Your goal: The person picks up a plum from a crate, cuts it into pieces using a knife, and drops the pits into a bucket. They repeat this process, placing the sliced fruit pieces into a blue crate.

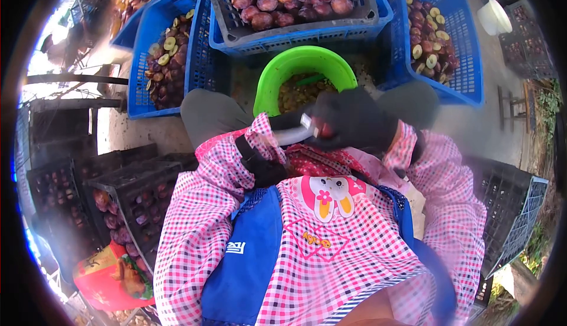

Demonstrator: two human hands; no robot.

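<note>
Both hands wear black gloves and meet just in front of the green tub (266,83), where they overlap and blur together. My right hand (360,119) is closed, its fingers curled inward. Beside its fingertips a shiny, curved metal tool (290,136), which looks like a knife, points left. Between the gloves shows a bit of dark red plum (324,130). My left hand (284,122) reaches in from the left, behind the metal; its fingers are mostly hidden. Inside the tub lie small brownish-green bits (298,95) and a green-handled thing (310,79).
A black crate (227,21) of whole plums rests on a blue crate (384,15) behind the tub. Blue crates of halved plums stand left (139,83) and right (472,83). Dark crates (127,190) hold plums at lower left; another black crate (514,213) stands right.
</note>
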